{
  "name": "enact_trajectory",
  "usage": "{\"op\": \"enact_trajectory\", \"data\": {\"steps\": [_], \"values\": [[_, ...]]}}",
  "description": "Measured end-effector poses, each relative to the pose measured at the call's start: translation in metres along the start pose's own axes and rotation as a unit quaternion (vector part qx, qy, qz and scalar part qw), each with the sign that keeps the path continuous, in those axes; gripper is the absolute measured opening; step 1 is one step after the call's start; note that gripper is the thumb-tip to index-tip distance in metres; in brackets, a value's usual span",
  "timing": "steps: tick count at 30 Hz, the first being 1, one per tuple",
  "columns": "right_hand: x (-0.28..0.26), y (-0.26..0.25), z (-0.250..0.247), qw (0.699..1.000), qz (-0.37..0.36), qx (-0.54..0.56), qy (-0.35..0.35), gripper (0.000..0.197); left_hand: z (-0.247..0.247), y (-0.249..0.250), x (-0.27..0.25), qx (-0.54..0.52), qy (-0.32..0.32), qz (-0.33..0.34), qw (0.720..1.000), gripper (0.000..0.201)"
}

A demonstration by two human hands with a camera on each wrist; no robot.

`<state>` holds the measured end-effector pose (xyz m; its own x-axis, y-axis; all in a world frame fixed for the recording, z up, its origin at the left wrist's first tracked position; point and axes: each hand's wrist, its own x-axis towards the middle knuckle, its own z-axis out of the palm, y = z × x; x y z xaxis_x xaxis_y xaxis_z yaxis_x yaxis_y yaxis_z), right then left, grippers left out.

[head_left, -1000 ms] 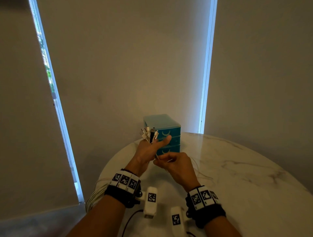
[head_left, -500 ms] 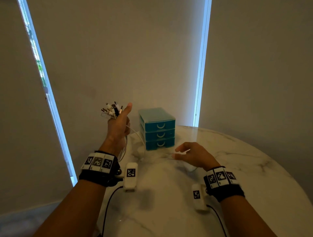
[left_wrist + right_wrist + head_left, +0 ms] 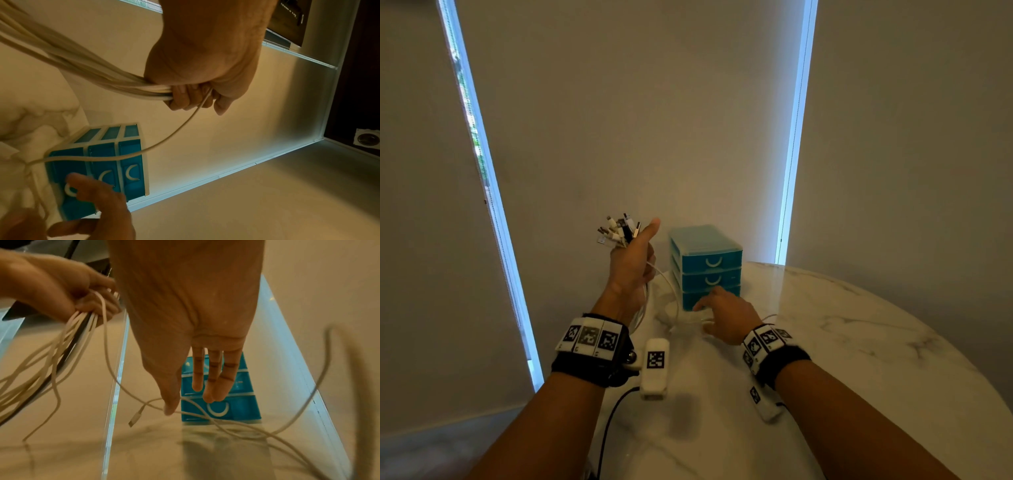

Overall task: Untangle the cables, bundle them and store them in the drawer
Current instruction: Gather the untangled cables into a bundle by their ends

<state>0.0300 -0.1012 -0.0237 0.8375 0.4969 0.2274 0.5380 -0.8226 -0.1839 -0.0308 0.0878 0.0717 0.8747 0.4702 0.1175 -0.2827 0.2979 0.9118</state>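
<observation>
My left hand [image 3: 633,260] is raised left of the teal three-drawer unit [image 3: 705,260]. It grips a bundle of mostly white cables [image 3: 115,84], whose connectors [image 3: 619,231] fan out above the fist. The cables hang down past the table edge. One white cable [image 3: 115,378] trails from the fist across the table in front of the drawers. My right hand [image 3: 714,308] is low at the bottom drawer [image 3: 690,296], with its fingers [image 3: 207,379] straight. In the left wrist view a fingertip touches that drawer's white handle [image 3: 69,190]. All three drawers look closed.
The round white marble table [image 3: 859,359] has its edge close on the left. The drawer unit stands at its far edge against closed blinds. A loose cable end with a connector [image 3: 135,417] and more slack cable [image 3: 298,423] lie in front of the drawers.
The hands have parted. My left hand lifted the bundle up and left, and my right hand let go of the cables and reached forward to the bottom drawer.
</observation>
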Motion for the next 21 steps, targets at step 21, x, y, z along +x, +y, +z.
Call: {"op": "enact_trajectory", "data": {"steps": [21], "values": [[-0.035, 0.072, -0.105, 0.696, 0.148, 0.633, 0.305, 0.02, -0.018, -0.011, 0.011, 0.135, -0.003, 0.045, 0.99, 0.035]]}}
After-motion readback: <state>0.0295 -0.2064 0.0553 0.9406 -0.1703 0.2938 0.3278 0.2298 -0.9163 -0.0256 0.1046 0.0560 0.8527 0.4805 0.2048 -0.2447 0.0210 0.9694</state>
